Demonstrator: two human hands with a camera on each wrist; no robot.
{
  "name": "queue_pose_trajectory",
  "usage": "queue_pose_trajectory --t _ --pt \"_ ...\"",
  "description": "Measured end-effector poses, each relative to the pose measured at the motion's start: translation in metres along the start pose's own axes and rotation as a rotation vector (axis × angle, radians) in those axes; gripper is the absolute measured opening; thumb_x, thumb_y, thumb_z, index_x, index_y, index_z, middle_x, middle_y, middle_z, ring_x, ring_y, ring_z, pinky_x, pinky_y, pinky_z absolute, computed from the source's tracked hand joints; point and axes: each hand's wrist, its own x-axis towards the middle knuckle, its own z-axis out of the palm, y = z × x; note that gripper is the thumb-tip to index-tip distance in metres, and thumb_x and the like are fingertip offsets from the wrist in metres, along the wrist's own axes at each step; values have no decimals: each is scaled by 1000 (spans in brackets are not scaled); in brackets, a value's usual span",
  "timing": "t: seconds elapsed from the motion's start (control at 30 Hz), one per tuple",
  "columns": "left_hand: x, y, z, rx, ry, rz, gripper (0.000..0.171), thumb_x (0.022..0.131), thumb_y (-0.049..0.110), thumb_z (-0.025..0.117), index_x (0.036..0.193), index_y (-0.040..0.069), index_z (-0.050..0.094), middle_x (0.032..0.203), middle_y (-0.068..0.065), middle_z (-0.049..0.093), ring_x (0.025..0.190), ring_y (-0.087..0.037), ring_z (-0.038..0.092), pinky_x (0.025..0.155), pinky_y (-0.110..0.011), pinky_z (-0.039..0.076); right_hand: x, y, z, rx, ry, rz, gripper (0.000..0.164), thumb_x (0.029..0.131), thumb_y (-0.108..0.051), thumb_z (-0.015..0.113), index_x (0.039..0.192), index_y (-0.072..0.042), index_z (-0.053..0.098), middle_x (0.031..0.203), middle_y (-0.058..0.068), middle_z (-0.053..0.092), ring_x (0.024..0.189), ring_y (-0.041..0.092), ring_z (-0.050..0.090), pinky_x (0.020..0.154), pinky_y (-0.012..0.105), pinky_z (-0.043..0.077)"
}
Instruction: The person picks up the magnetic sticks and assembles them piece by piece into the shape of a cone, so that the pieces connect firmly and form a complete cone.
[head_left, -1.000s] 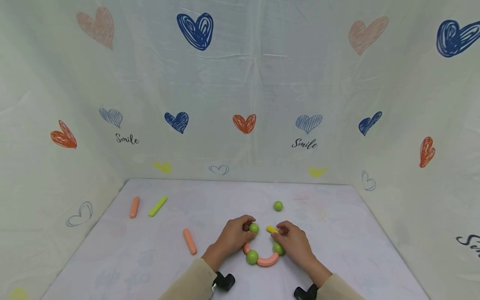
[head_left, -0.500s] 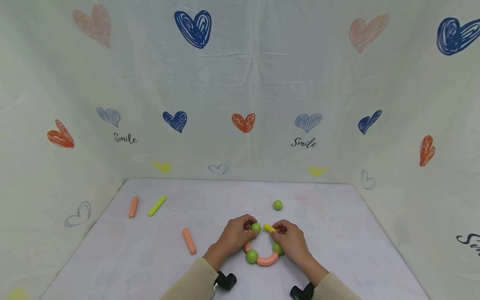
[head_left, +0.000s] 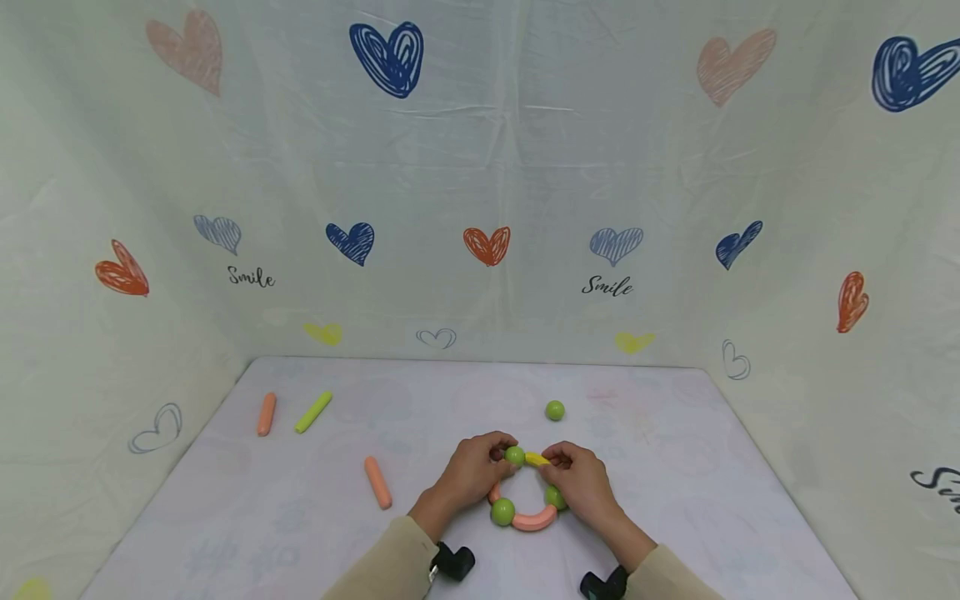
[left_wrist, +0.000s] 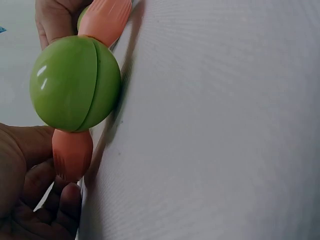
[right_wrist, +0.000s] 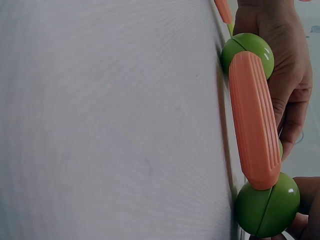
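Head view: left grip (head_left: 474, 472) pinches the green ball (head_left: 514, 455), right grip (head_left: 582, 481) pinches the yellow stick (head_left: 535, 458); half a second ago a gap, now they appear touching between grips, so the loop (head_left: 535, 521) looks closed, seating can't be told

On the bench (head_left: 712, 492), a ring of balls and rods (head_left: 534, 522) sits low in the frame, just right of centre, the left hand (head_left: 472, 468) at its left, the right hand (head_left: 583, 485) at its right. A loose ball (head_left: 555, 410) lies behind it. Left of the left hand lies a single rod (head_left: 378, 482); farther left and back, a second rod (head_left: 313, 412), then a third rod (head_left: 267, 414).
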Motion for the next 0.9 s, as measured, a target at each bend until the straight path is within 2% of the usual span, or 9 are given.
queue_pose_trajectory --t 0.33,0.6,0.77,0.9 --pt "-2 1 0 -13 -16 9 35 93 14 80 127 14 73 98 5 66 87 -11 57 74 -29 49 0 0 0 -9 5 17 15 91 -13 79 104 -7 76 90 1 70 82 14 60 71 26 51" --pt "-2 3 1 19 7 -1 34 94 15 79 127 15 73 97 8 66 86 -8 56 75 -27 49 -8 3 -13 -40 9 50 15 99 -23 73 107 -11 77 97 -1 75 91 12 66 79 32 55" --pt "-2 4 2 7 18 -18 33 95 15 79 127 15 73 95 9 64 85 -8 55 74 -26 49 -20 5 -23 -84 -38 47 22 97 -29 75 107 -10 76 90 -4 71 83 11 62 72 29 50" --pt "-3 4 2 12 35 -5 33 94 14 80 126 14 74 93 8 64 83 -8 55 72 -26 48 -30 4 -26 -77 -84 33 30 91 -30 80 111 -9 74 89 -4 69 81 10 62 68 25 51"
